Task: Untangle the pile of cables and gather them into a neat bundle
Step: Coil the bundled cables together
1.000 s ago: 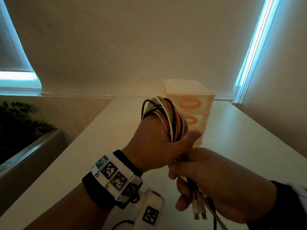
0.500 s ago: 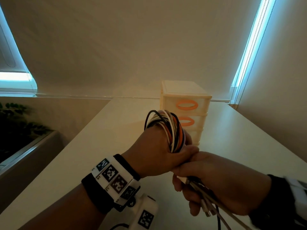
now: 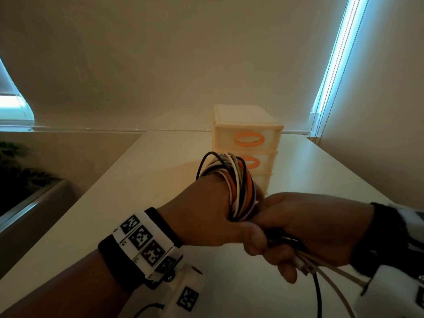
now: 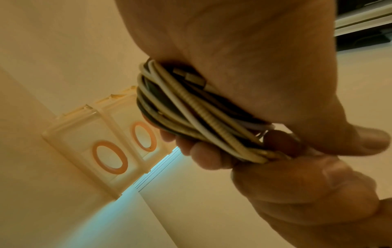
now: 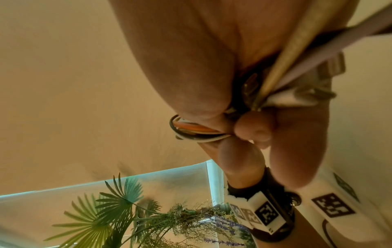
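both hands grip the coiled cables (ends trailing below).

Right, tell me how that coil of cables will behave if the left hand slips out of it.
The coil of cables would probably sag and loosen: only the left hand gives the loops their shape. One black loop already stands proud, so some spring-back seems likely. The loose ends gripped by the right hand hang limp, so they would probably flop.
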The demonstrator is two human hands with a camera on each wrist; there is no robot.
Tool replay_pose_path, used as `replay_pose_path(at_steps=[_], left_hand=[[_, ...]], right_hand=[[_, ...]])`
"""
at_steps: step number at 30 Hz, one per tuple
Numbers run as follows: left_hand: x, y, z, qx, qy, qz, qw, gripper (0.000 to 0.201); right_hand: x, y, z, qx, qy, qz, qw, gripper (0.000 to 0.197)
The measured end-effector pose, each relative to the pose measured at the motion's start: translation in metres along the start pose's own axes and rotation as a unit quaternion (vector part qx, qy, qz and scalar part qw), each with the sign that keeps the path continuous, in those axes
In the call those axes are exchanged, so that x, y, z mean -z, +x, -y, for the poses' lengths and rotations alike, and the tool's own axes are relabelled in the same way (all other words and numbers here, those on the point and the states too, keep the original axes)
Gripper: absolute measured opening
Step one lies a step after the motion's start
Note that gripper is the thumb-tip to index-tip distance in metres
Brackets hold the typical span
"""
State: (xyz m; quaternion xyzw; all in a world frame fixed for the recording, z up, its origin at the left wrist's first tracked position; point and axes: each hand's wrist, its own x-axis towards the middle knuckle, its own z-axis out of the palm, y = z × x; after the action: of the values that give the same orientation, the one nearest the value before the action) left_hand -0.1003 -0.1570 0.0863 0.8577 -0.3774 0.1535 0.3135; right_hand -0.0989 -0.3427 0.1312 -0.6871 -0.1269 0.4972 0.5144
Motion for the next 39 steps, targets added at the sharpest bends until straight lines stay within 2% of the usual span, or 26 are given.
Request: replay_pose_path(at_steps=[1,2,4,6,8,10,12,14,17,21,23,24,26,28,30,32,33,37,38,39], left_hand=[[0.002,0.000,-0.004,0.017,-0.013,0.020,1.000,0.041],[0.003,0.000,-0.008,0.027,-0.028,0.045,0.998,0.036],[0.004,0.001,-0.010,0.034,-0.043,0.087,0.995,0.041],[0.002,0.002,-0.009,0.041,-0.029,0.103,0.993,0.049],[0.000,0.001,-0.007,0.036,0.042,0.098,0.994,0.051],[-0.004,-0.001,-0.006,0.017,0.147,0.074,0.986,0.050],[-0.009,-0.002,-0.004,0.011,0.151,0.038,0.988,0.040],[-0.013,-0.002,-0.001,0.014,0.085,0.000,0.996,0.037],[-0.007,0.000,-0.004,0.062,-0.102,-0.021,0.993,0.032],[0.003,-0.004,-0.007,0.122,-0.297,-0.065,0.945,0.001],[0.003,-0.008,0.001,0.152,-0.365,-0.092,0.914,0.011],[0.002,-0.009,0.007,0.173,-0.396,-0.100,0.896,0.016],[0.002,-0.012,0.016,0.205,-0.455,-0.106,0.860,0.022],[0.002,-0.012,0.022,0.220,-0.523,-0.114,0.816,0.024],[0.003,-0.010,0.025,0.221,-0.606,-0.137,0.751,0.019],[0.005,-0.008,0.028,0.221,-0.659,-0.154,0.702,0.016],[0.005,-0.007,0.029,0.222,-0.673,-0.156,0.688,0.016],[0.002,-0.007,0.025,0.234,-0.707,-0.135,0.653,0.017],[0.000,-0.008,0.023,0.233,-0.715,-0.121,0.648,0.019],[-0.001,-0.008,0.020,0.229,-0.721,-0.105,0.645,0.023]], right_hand=[[0.002,-0.001,0.002,0.003,-0.015,0.009,1.000,0.025],[0.003,-0.002,0.004,0.005,-0.032,0.018,0.999,0.026],[0.004,-0.005,0.007,0.005,-0.059,0.028,0.998,0.024],[0.005,-0.009,0.013,-0.003,-0.094,0.025,0.995,0.020],[0.008,-0.012,0.018,-0.009,-0.145,0.010,0.989,0.016],[0.017,-0.014,0.022,-0.003,-0.190,-0.033,0.981,0.031],[0.023,-0.018,0.027,0.007,-0.202,-0.064,0.977,0.030],[0.026,-0.025,0.032,0.019,-0.171,-0.061,0.983,0.029],[0.025,-0.033,0.042,0.051,-0.102,-0.023,0.993,0.035],[0.012,-0.038,0.053,0.094,-0.069,-0.032,0.993,0.066],[0.008,-0.040,0.059,0.151,-0.118,-0.115,0.975,0.071],[0.011,-0.041,0.063,0.193,-0.158,-0.189,0.950,0.068],[0.021,-0.045,0.072,0.260,-0.254,-0.315,0.877,0.058],[0.035,-0.050,0.074,0.265,-0.331,-0.372,0.825,0.046],[0.050,-0.055,0.067,0.272,-0.425,-0.422,0.754,0.047],[0.057,-0.056,0.059,0.301,-0.528,-0.424,0.671,0.061],[0.057,-0.054,0.054,0.323,-0.571,-0.407,0.636,0.064],[0.052,-0.022,0.029,0.443,-0.684,-0.345,0.466,0.072],[0.047,-0.009,0.022,0.453,-0.707,-0.326,0.434,0.079],[0.044,0.005,0.016,0.452,-0.727,-0.307,0.416,0.085]])
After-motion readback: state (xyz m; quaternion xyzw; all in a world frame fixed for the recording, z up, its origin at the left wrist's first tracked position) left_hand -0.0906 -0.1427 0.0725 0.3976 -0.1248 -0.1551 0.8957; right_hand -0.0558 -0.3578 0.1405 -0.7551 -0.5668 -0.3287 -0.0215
